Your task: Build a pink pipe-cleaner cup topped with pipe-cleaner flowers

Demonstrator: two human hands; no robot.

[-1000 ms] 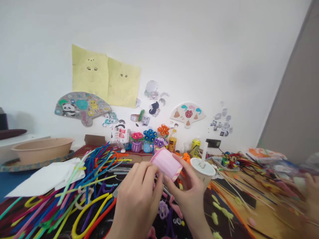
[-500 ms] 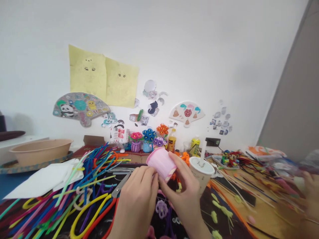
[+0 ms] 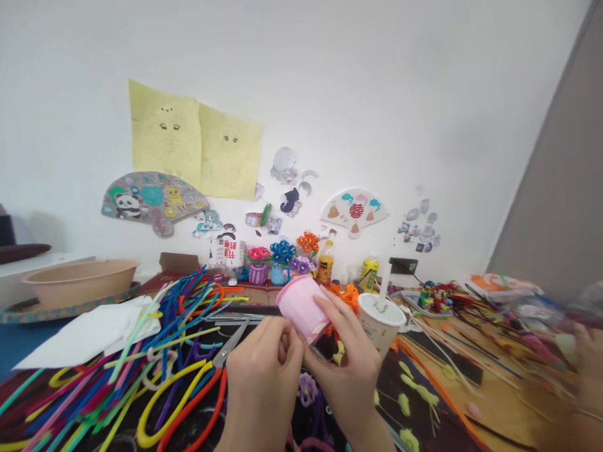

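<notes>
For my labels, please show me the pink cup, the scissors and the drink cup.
Pink cup [image 3: 301,306], head view: its side wall.
Scissors [image 3: 220,359], head view: the pivot.
Drink cup [image 3: 383,331], head view: wall below the rim.

Plain white wall [image 3: 391,94] fills most of view, meeting grey wall [image 3: 556,182] along slanting edge at right. Two yellow sheets [image 3: 195,150] with drawn eyes hang side by side at left. Below, grey patterned fan [image 3: 155,196]; farther right, white fan [image 3: 346,216] with red character. Stickers [image 3: 288,202] between fans. Light soft, even. Wooden tabletop [image 3: 509,408] shows at right, blue surface [image 3: 10,348] at far left.
</notes>
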